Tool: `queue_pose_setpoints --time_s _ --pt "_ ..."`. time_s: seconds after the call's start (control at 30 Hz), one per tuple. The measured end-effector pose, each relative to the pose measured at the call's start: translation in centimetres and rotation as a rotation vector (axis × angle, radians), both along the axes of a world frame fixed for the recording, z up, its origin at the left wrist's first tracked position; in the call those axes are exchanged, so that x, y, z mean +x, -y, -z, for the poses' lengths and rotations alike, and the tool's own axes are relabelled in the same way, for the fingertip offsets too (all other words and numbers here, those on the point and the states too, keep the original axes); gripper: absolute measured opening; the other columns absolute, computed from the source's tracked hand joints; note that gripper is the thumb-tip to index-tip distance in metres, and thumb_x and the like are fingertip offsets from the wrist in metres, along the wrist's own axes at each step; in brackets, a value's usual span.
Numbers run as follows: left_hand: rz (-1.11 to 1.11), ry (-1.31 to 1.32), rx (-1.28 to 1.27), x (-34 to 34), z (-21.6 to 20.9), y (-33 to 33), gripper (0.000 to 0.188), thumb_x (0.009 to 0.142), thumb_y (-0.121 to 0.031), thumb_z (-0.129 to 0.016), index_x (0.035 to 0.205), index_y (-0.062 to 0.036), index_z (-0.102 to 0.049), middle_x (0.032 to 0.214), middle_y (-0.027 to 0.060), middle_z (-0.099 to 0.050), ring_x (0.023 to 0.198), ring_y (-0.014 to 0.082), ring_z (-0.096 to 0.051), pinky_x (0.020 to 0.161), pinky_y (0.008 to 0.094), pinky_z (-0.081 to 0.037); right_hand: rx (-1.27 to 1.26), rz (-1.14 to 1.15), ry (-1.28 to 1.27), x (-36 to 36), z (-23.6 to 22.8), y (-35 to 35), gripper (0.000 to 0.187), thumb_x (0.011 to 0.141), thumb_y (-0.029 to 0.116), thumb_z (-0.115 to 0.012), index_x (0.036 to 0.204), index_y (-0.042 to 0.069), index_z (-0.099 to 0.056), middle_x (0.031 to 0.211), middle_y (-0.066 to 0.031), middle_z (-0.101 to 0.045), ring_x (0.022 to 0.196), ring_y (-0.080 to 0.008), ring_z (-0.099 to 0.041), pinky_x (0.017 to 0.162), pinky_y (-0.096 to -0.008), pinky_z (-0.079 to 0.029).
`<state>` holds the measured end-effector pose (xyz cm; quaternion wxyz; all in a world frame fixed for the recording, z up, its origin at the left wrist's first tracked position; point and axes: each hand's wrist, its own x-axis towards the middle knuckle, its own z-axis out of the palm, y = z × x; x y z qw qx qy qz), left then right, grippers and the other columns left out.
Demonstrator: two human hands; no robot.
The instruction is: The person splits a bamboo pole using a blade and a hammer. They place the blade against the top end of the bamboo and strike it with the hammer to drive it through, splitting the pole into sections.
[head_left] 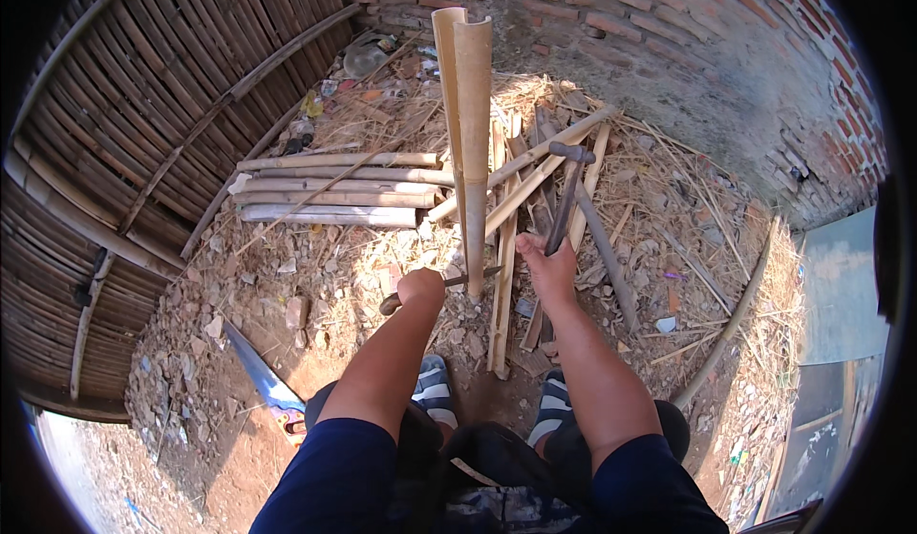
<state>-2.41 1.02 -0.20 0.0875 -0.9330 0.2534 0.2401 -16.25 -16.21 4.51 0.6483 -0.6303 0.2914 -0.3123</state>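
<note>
Split bamboo (473, 104) upright; left hand (422, 288) clenches knife (454, 281), right hand (552, 268) grips hammer (565, 205).

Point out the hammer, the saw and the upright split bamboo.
Hammer (565, 202), head view: middle of the handle.
Saw (260, 371), head view: blade.
Upright split bamboo (474, 142), head view: outer wall, about mid-height.

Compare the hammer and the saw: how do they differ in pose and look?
The hammer is gripped in the right hand, while the saw lies on the ground. The hammer has a short head across a long handle; the saw has a broad, tapering blade. Both are hand tools.
</note>
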Motion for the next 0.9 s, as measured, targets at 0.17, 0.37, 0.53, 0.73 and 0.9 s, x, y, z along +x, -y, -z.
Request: queue_pose_setpoints --time_s 0.17,0.37,0.53,0.73,0.9 --pt "0.051 0.019 -0.074 -1.7 0.5 0.3 0.022 0.093 -0.016 -0.062 0.109 -0.0097 -0.076 0.114 0.0113 -0.074 0.107 0.0279 -0.072 0.085 0.0390 -0.058 -0.038 -0.040 0.390 0.6 -9.3 -2.2 0.059 0.078 0.019 -0.090 0.119 -0.003 -0.055 0.112 -0.0122 -0.070 0.103 -0.0173 -0.068 0.088 -0.0324 -0.055" --pt "0.131 -0.035 0.014 -3.2 -2.4 -0.8 0.041 0.085 -0.033 -0.074 0.118 -0.0092 -0.072 0.119 0.0114 -0.073 0.111 0.0291 -0.070 0.090 0.0406 -0.056 -0.167 -0.123 0.303 -1.4 -13.2 -3.6 0.051 0.077 0.012 -0.089 0.115 -0.002 -0.058 0.101 -0.0118 -0.072 0.091 -0.0158 -0.070 0.080 -0.0312 -0.056" --pt "0.210 -0.105 -0.496 -3.9 -20.0 -6.1 0.046 0.088 -0.046 -0.071 0.105 -0.0028 -0.070 0.098 0.0175 -0.074 0.092 0.0335 -0.071 0.083 0.0427 -0.055 -0.255 -0.146 0.324 -3.3 -11.4 -3.6 0.052 0.075 0.015 -0.090 0.114 0.000 -0.059 0.098 -0.0102 -0.073 0.087 -0.0160 -0.071 0.077 -0.0317 -0.056" --pt "0.653 0.520 -1.098 -18.8 -46.1 -15.5 0.039 0.093 -0.040 -0.069 0.102 -0.0028 -0.068 0.097 0.0141 -0.073 0.091 0.0277 -0.071 0.082 0.0414 -0.055 -0.136 -0.137 0.289 -4.7 -11.7 -5.5 0.059 0.071 0.020 -0.093 0.115 0.000 -0.058 0.098 -0.0101 -0.072 0.089 -0.0162 -0.070 0.077 -0.0319 -0.056" --pt "0.980 0.444 -0.497 -24.3 -45.9 -13.2 0.037 0.092 -0.039 -0.069 0.102 -0.0033 -0.067 0.098 0.0138 -0.073 0.092 0.0272 -0.071 0.083 0.0413 -0.055 -0.192 -0.117 0.256 -5.0 -11.2 -5.4 0.061 0.071 0.027 -0.094 0.111 -0.001 -0.057 0.095 -0.0075 -0.069 0.085 -0.0149 -0.068 0.074 -0.0315 -0.054"
